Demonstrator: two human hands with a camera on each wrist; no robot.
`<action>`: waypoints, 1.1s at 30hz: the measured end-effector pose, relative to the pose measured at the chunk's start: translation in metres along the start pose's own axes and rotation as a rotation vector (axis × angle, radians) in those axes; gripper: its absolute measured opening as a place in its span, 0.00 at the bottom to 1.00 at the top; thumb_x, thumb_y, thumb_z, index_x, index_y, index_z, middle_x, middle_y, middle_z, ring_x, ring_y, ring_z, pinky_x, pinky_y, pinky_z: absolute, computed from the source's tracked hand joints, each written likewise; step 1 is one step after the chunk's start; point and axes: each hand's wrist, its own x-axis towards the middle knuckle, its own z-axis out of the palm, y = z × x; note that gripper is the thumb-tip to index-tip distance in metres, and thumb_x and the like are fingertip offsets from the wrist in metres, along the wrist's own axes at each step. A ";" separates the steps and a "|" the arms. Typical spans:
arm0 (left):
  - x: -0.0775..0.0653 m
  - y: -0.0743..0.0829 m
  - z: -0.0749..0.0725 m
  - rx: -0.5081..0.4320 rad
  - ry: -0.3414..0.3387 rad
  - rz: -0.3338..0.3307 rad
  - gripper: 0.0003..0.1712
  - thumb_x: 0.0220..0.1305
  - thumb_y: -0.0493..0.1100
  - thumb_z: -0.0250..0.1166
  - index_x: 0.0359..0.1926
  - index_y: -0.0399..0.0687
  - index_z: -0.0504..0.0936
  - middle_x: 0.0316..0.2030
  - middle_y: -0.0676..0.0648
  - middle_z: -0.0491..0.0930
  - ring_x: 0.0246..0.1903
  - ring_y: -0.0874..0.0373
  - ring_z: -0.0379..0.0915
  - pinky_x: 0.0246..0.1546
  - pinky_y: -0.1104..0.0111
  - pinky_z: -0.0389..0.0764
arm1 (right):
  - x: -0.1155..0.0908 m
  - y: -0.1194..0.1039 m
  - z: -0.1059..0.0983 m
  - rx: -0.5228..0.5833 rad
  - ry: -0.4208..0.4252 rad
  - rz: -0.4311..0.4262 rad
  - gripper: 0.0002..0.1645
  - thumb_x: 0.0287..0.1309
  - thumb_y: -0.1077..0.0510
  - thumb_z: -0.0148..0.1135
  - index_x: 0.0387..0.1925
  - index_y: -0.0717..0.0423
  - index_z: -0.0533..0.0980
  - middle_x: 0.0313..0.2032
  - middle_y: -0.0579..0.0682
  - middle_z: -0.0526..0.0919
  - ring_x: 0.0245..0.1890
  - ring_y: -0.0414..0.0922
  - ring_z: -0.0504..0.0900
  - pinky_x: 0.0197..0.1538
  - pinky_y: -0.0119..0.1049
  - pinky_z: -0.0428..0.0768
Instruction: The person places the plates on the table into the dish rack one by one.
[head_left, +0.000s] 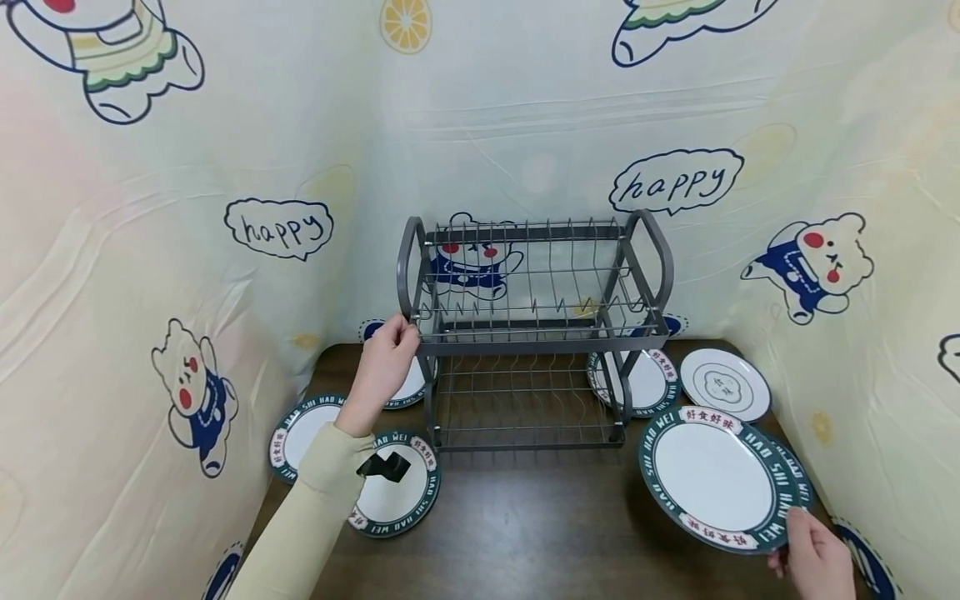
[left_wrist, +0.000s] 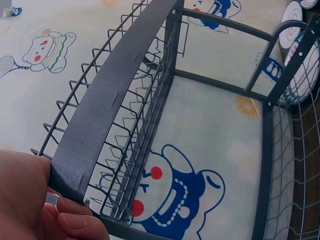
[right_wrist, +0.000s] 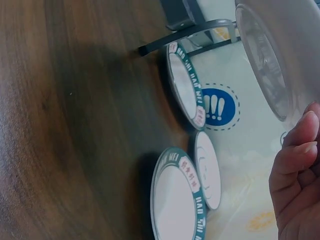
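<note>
A dark grey two-tier dish rack [head_left: 540, 346] stands at the back of the table. My left hand [head_left: 386, 362] grips its left front corner at the upper tier; in the left wrist view the fingers [left_wrist: 75, 222] curl under the rack's flat front bar [left_wrist: 95, 125]. On the right, my right hand [head_left: 817, 554] pinches the near right rim of a white plate [head_left: 712, 479] with a green lettered border. That plate is raised, tilted, and overlaps another green-rimmed plate [head_left: 798, 475] behind it. In the right wrist view its pale underside [right_wrist: 295, 55] shows above the fingers.
Left of the rack lie green-rimmed plates: one in front [head_left: 393, 492], one at the far left [head_left: 300, 433], one partly behind the rack [head_left: 408, 387]. At the back right are a green-rimmed plate [head_left: 652, 383] and a plain white plate [head_left: 725, 383]. Patterned cloth [head_left: 517, 125] surrounds the brown table [head_left: 517, 517].
</note>
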 end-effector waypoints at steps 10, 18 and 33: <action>-0.002 -0.002 0.000 -0.016 -0.007 -0.006 0.12 0.77 0.41 0.47 0.35 0.42 0.71 0.24 0.47 0.66 0.21 0.52 0.63 0.21 0.68 0.63 | -0.006 -0.015 -0.005 -0.002 0.047 0.028 0.38 0.79 0.41 0.29 0.34 0.65 0.77 0.18 0.51 0.78 0.17 0.49 0.76 0.21 0.39 0.75; -0.001 -0.005 0.001 -0.022 0.001 0.002 0.12 0.77 0.41 0.48 0.35 0.42 0.71 0.24 0.48 0.66 0.22 0.52 0.63 0.22 0.67 0.63 | -0.014 -0.030 -0.012 0.034 0.089 0.035 0.38 0.79 0.40 0.31 0.31 0.62 0.78 0.17 0.50 0.78 0.17 0.49 0.75 0.22 0.38 0.74; 0.001 -0.003 0.002 -0.030 0.007 0.006 0.12 0.77 0.41 0.48 0.34 0.42 0.71 0.23 0.47 0.66 0.22 0.51 0.63 0.22 0.67 0.63 | -0.026 -0.053 -0.023 0.224 0.091 0.088 0.33 0.80 0.40 0.38 0.24 0.45 0.79 0.16 0.47 0.78 0.15 0.47 0.74 0.20 0.37 0.74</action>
